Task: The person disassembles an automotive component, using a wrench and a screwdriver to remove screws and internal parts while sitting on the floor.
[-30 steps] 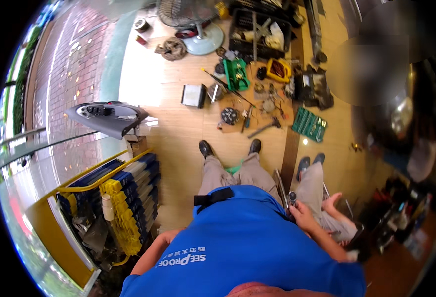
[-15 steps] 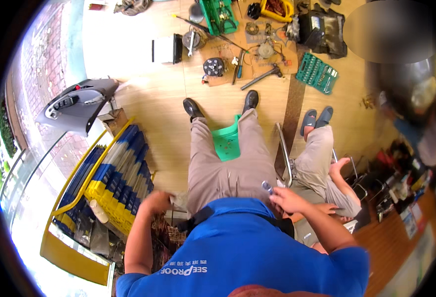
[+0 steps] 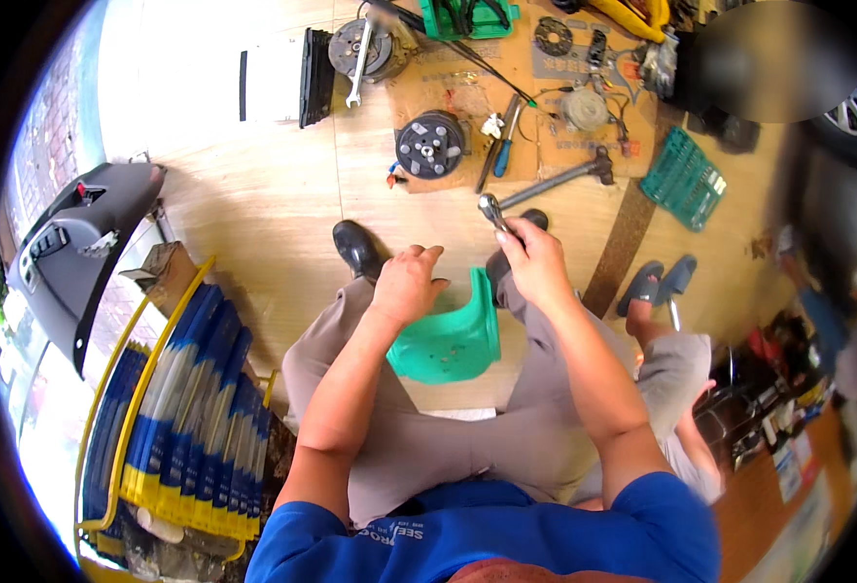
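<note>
My right hand [image 3: 535,262] grips a chrome ratchet [image 3: 492,211] out in front of me, its head pointing forward. My left hand [image 3: 409,282] reaches out beside it, fingers apart and holding nothing, over the green plastic stool [image 3: 443,345] between my legs. Just beyond both hands, cardboard [image 3: 496,76] bears a black round part with studs on its face [image 3: 428,144], a blue-handled screwdriver [image 3: 506,146], pliers and small loose parts. A long-handled hammer [image 3: 564,180] lies near the ratchet. A silver wrench [image 3: 358,63] rests against another round metal part [image 3: 384,49].
A green socket case [image 3: 681,180] lies to the right. Another person's legs [image 3: 671,374] and slippers are close at my right. A yellow rack [image 3: 117,437] of blue-and-yellow packages and a grey plastic panel [image 3: 78,243] are at my left. A black-edged box [image 3: 316,78] stands ahead.
Both my hands have moved forward from beside my body, the ratchet still in the right. My knees have spread and bent, and the view has come closer to the parts on the floor.
</note>
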Demonstrator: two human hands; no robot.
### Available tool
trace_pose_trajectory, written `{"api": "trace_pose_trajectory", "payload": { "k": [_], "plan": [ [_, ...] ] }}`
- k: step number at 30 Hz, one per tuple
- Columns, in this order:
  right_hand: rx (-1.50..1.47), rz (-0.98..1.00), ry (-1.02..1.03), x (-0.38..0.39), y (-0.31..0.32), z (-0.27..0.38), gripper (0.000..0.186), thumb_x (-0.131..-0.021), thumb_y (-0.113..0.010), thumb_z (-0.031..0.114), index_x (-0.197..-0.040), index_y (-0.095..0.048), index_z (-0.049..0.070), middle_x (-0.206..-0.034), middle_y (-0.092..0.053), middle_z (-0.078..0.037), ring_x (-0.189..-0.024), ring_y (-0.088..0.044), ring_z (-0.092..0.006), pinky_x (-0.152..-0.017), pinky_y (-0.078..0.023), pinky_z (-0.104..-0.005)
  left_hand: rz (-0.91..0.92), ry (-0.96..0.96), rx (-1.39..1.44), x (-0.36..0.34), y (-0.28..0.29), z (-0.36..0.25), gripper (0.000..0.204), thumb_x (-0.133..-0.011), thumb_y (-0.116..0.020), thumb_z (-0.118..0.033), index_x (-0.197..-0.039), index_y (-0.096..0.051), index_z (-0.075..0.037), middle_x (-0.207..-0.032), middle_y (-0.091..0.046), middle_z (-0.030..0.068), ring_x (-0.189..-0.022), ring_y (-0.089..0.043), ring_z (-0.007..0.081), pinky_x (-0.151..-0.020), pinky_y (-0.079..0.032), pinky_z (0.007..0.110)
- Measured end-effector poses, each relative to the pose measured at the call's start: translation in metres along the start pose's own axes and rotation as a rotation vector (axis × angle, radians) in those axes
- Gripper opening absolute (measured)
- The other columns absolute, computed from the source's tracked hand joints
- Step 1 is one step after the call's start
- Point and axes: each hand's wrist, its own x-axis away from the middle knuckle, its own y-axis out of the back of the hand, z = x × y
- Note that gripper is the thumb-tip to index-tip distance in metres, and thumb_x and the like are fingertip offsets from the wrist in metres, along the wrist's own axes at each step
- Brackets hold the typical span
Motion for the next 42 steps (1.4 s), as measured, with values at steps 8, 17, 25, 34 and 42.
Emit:
{"api": "trace_pose_trajectory", "payload": {
  "k": [8, 17, 25, 34, 42],
  "plan": [
    [0.202, 0.014, 0.214, -0.028, -0.013, -0.016, 0.020, -0.087, -0.068, 0.012, -0.102, -0.061, 0.002, -0.089, -0.065, -0.018, -0.080, -0.065, -0.0357, -0.071, -0.051, -0.0417, -0.035, -0.109, -0.247, -0.046, 0.052, 0.016, 0.031, -0.079, -0.075, -0.021, -0.102, -0.065, -0.004, -0.093, -0.065, 0.0154, -0.092, -0.064, 0.0343, -0.082, -0.051, 0.043],
    [0.233, -0.329, 0.484, 0.011, 0.021, 0.015, 0.020, -0.087, -0.068, 0.014, -0.100, -0.060, 0.001, -0.090, -0.065, -0.019, -0.081, -0.063, -0.0371, -0.069, -0.049, -0.0435, -0.388, -0.166, -0.421, -0.008, 0.101, 0.001, 0.036, -0.079, -0.075, -0.020, -0.106, -0.064, -0.001, -0.099, -0.066, 0.0184, -0.096, -0.062, 0.0371, -0.084, -0.050, 0.045],
    [0.274, -0.341, 0.204, 0.012, -0.054, -0.083, 0.024, -0.090, -0.064, 0.023, -0.100, -0.062, 0.001, -0.091, -0.067, -0.024, -0.086, -0.064, -0.0432, -0.076, -0.050, -0.0504, -0.453, -0.316, -0.530, -0.028, 0.059, -0.050, 0.049, -0.081, -0.072, -0.034, -0.116, -0.063, -0.001, -0.113, -0.066, 0.0217, -0.108, -0.062, 0.0384, -0.091, -0.050, 0.046],
    [0.695, -0.011, 0.298, 0.131, -0.162, -0.159, 0.023, -0.088, -0.051, 0.017, -0.101, -0.062, 0.001, -0.101, -0.068, -0.024, -0.096, -0.066, -0.0391, -0.079, -0.052, -0.0499, -0.376, -0.436, -0.570, -0.041, 0.026, -0.047, 0.054, -0.081, -0.074, -0.037, -0.122, -0.064, -0.003, -0.120, -0.065, 0.0200, -0.111, -0.062, 0.0357, -0.093, -0.050, 0.043],
    [0.116, -0.258, 0.056, 0.200, -0.235, -0.165, 0.027, -0.091, -0.059, 0.026, -0.100, -0.057, 0.001, -0.095, -0.066, -0.027, -0.095, -0.063, -0.0443, -0.081, -0.048, -0.0532, -0.480, -0.506, -0.566, -0.037, 0.019, -0.057, 0.056, -0.084, -0.071, -0.039, -0.123, -0.063, 0.001, -0.122, -0.064, 0.0217, -0.114, -0.060, 0.0362, -0.095, -0.049, 0.043]
  ]
}}
